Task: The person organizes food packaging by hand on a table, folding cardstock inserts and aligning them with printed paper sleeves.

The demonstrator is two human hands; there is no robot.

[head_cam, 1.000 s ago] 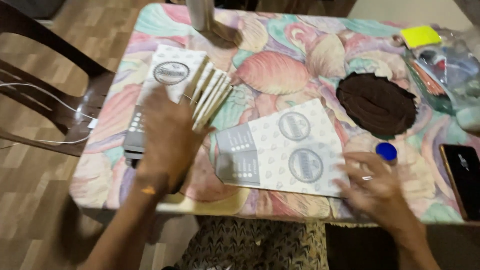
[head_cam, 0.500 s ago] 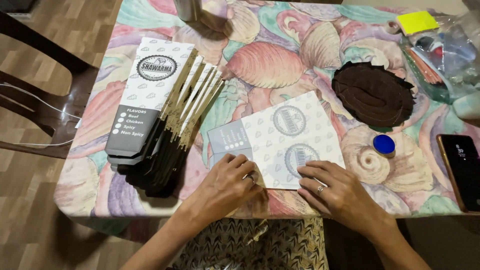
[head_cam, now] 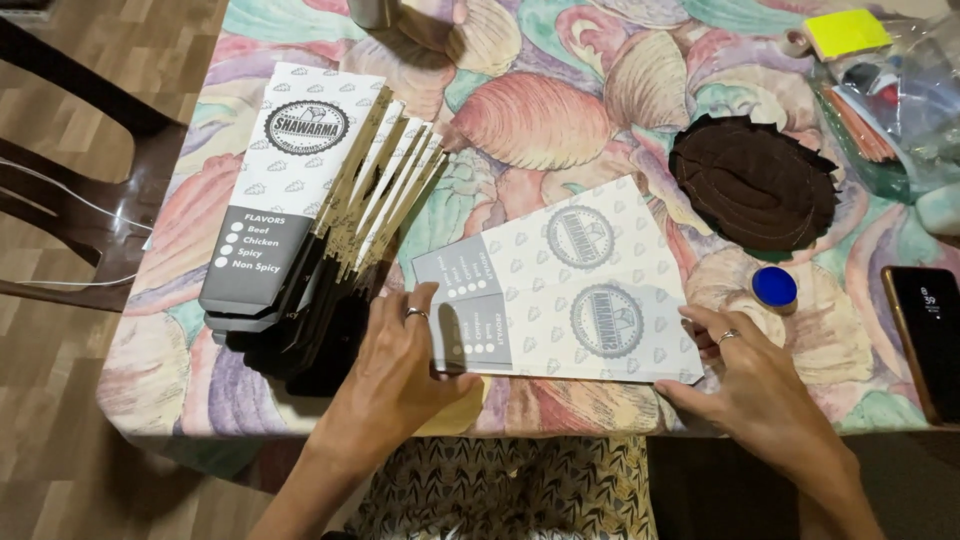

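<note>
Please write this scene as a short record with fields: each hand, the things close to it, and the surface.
left hand: the left hand presses flat on the grey end of a flat white printed cardboard sleeve
right hand: the right hand touches the sleeve's right edge
beside left hand: fanned stack of folded cardboard sleeves
near right hand: small round blue cap, dark brown jagged-edged round piece, black phone
surface: table with pastel shell-pattern cloth

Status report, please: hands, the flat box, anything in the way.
Left hand, right hand pressing flat box ends. Box flat on table. Box stack left, blue cap right.
</note>
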